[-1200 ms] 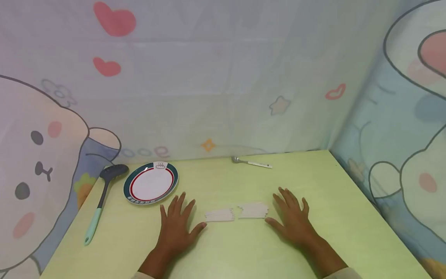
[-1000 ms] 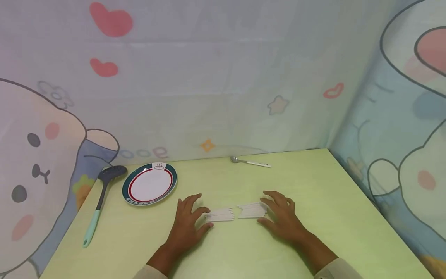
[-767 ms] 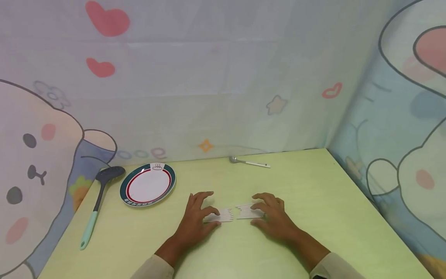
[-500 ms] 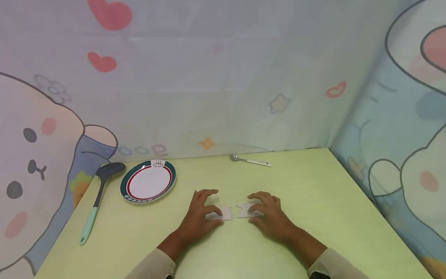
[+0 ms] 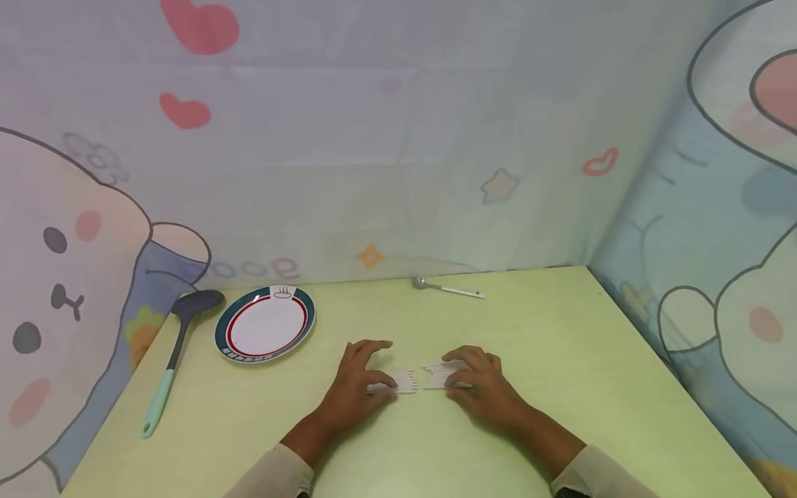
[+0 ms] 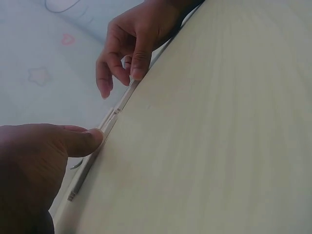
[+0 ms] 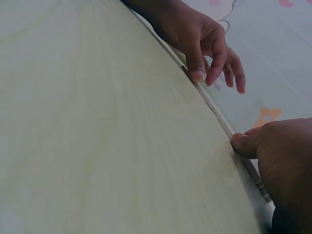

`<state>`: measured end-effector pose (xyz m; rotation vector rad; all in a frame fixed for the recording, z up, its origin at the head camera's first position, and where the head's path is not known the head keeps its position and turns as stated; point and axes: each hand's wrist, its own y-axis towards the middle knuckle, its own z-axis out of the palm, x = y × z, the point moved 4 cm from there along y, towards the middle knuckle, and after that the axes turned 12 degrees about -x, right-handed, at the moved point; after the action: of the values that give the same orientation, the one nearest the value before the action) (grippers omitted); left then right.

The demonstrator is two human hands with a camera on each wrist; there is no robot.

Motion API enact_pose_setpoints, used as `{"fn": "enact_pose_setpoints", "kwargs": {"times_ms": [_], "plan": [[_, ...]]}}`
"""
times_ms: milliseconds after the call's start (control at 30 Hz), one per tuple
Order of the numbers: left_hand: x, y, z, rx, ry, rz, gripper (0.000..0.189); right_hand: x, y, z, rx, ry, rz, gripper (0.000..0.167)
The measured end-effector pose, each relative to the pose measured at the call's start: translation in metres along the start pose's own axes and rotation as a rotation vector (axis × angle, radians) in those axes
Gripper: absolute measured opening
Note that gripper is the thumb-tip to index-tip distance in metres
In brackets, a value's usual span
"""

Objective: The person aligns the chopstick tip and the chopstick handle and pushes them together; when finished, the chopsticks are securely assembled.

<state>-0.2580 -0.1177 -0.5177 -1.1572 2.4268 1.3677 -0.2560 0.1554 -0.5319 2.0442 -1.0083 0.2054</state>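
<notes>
Two flat white pieces, each like a row of narrow strips with jagged ends, lie end to end on the table, a small gap between them. My left hand [image 5: 350, 391] pinches the left piece [image 5: 407, 382] between thumb and index finger, the other fingers raised. On the right piece [image 5: 436, 376], my right hand [image 5: 489, 395] has thumb and index finger at the near edge in a like pinch. The hands cover the outer parts of both pieces. In the left wrist view the left thumb [image 6: 90, 142] bears on the thin edge; in the right wrist view the right thumb [image 7: 243, 144] does likewise.
A plate [image 5: 305, 339] with a green rim and red ring stands at the left. Beside it lies a slotted spoon [image 5: 169, 370] with a mint handle. A small spoon [image 5: 448, 288] with a white handle lies at the back of the table [image 5: 560, 332], before a printed cloth.
Both hands have come inward from lying spread beside the pieces, and their thumbs and index fingers have closed in on them. The pieces have stayed about where they were.
</notes>
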Motion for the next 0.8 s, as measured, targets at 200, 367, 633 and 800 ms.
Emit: {"fn": "enact_pose_setpoints", "kwargs": {"times_ms": [200, 367, 633, 800], "plan": [[0.0015, -0.0016, 0.0003, 0.011, 0.024, 0.024, 0.011, 0.0009, 0.0006, -0.0001, 0.01, -0.011, -0.005, 0.015], [0.0027, -0.0024, 0.002, 0.025, 0.042, -0.001, 0.014, 0.0021, 0.0007, -0.0015, 0.014, -0.011, -0.004, 0.012], [0.0006, -0.0018, 0.0017, 0.046, 0.043, -0.041, 0.012, 0.0033, -0.0001, -0.0024, 0.025, -0.015, -0.014, 0.012], [0.0002, -0.0015, 0.0025, 0.066, 0.041, -0.072, 0.012, 0.0048, 0.0002, -0.0029, -0.001, -0.012, -0.036, 0.014]]}}
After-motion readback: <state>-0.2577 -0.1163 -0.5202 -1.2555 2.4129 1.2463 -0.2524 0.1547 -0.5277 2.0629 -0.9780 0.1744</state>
